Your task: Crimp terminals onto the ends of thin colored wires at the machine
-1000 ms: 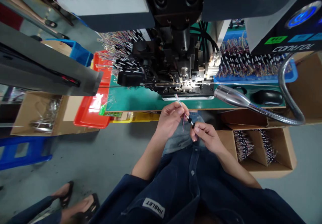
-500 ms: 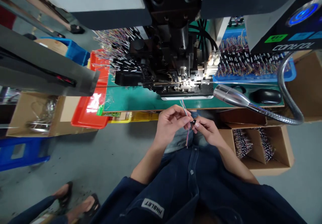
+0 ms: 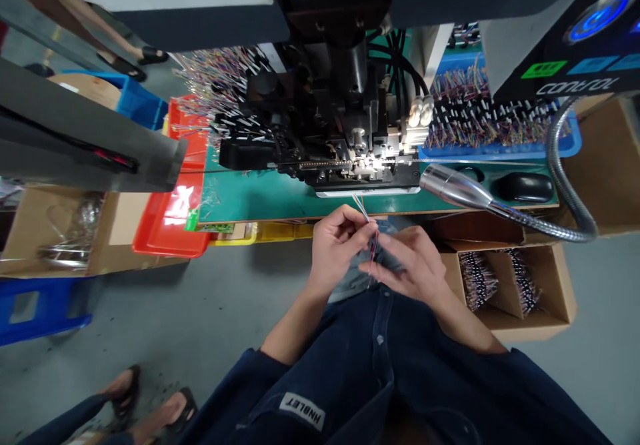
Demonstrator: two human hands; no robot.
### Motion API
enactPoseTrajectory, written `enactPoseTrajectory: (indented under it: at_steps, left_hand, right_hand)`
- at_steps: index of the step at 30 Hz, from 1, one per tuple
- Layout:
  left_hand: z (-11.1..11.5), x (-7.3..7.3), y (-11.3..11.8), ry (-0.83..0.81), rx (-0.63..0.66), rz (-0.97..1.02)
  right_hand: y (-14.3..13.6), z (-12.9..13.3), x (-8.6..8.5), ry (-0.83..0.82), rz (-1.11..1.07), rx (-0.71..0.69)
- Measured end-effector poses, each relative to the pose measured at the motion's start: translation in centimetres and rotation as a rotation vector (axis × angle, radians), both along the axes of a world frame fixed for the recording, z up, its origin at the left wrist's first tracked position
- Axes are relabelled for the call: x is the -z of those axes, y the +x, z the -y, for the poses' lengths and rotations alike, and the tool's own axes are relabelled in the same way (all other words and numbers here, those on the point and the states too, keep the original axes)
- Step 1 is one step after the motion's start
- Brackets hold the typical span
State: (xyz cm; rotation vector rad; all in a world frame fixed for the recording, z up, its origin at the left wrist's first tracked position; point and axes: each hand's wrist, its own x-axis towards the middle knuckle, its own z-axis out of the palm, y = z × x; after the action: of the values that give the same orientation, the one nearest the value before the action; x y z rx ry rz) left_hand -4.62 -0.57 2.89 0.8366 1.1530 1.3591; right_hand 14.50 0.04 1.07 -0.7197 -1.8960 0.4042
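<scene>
Between thumb and fingers, my left hand (image 3: 337,241) pinches a small bundle of thin coloured wires (image 3: 361,206), whose pale ends stick up towards the table edge. Just to its right is my right hand (image 3: 413,265), slightly blurred, with thumb and fingers apart around the lower part of the bundle. Whether its fingers touch the wires is unclear. Both hands are in front of the green table (image 3: 250,198), below the lit working area of a black machine (image 3: 367,165).
Wire bundles lie behind the machine's left side and in a blue tray (image 3: 570,148). A metal gooseneck lamp (image 3: 455,187) and black mouse (image 3: 525,187) are at right. A red tray (image 3: 170,225) is left; a divided carton (image 3: 545,328) stands lower right. Another person's feet (image 3: 125,391) show lower left.
My right hand has opened from its pinch near a small black piece and turned beside the lower wires. My left hand still pinches the bundle. The view has shifted slightly.
</scene>
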Motion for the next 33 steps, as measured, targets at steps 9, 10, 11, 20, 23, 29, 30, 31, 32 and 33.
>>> enactPoseTrajectory:
  at_steps: [9,10,11,20,23,29,30,31,32,33]
  left_hand:
    - [-0.1,0.0,-0.4,0.053,-0.044,0.087]
    - [-0.1,0.1,-0.5,0.06,-0.048,0.094]
    - [-0.1,0.0,-0.5,0.061,-0.045,0.085]
    - [0.5,-0.8,-0.7,0.025,0.128,-0.138]
    - [0.7,-0.1,-0.6,0.059,0.155,-0.175]
    - [0.5,0.8,-0.3,0.038,0.09,-0.136]
    - [0.4,0.8,-0.2,0.033,0.077,-0.121]
    - [0.3,0.7,-0.2,0.03,0.07,-0.106]
    - [0.2,0.7,-0.2,0.03,0.07,-0.093]
    - [0.1,0.6,-0.2,0.031,0.075,-0.082]
  right_hand:
    - [-0.1,1.6,-0.1,-0.033,0.008,-0.236]
    - [-0.1,1.7,0.3,-0.043,-0.007,-0.244]
    - [0.0,1.7,0.5,-0.054,-0.019,-0.251]
    - [0.7,-2.0,-2.4,-0.75,-0.512,-0.26]
    - [-0.4,-3.5,-3.2,-0.775,-0.442,-0.237]
    - [-1.3,-4.2,-3.2,-0.746,-0.492,-0.211]
    - [-1.2,-4.1,-3.1,-0.756,-0.483,-0.211]
    - [-1.0,-4.1,-2.9,-0.768,-0.468,-0.215]
    - [-0.9,-4.0,-2.8,-0.776,-0.451,-0.222]
    - [-0.8,-4.0,-2.7,-0.781,-0.436,-0.233]
